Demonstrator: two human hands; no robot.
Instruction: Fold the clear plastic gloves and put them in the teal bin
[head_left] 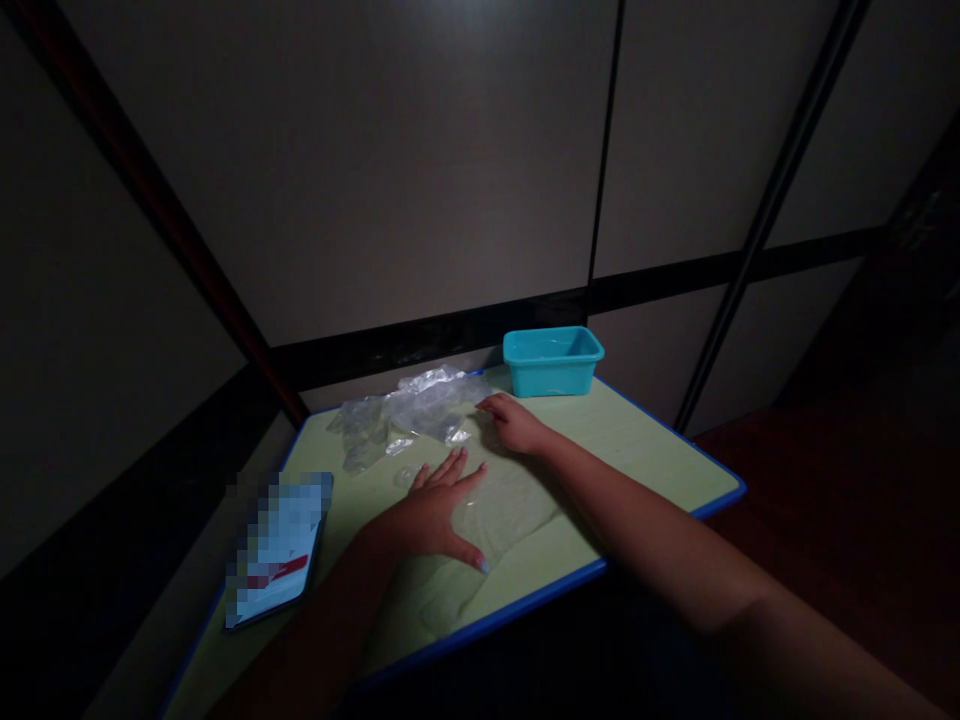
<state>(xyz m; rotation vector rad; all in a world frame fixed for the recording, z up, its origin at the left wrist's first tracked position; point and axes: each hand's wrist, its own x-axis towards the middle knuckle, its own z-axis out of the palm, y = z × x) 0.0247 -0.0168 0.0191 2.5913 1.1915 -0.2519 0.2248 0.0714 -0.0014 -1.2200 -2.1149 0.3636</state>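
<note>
My left hand lies spread, palm down, on a clear plastic bag that is flat on the pale green table. The fingers are apart and the thumb points to the right. Just beyond it, my right hand is closed with the fingertips pressed together, above the far part of the flat plastic. What sits between those fingertips, if anything, is too small to make out. A heap of crumpled clear plastic bags lies to the left of my right hand, near the back of the table.
A turquoise plastic basket stands at the back edge of the table. At the left edge lies a tablet or phone with a lit, blurred screen. The blue-edged table stands against panelled cabinet doors.
</note>
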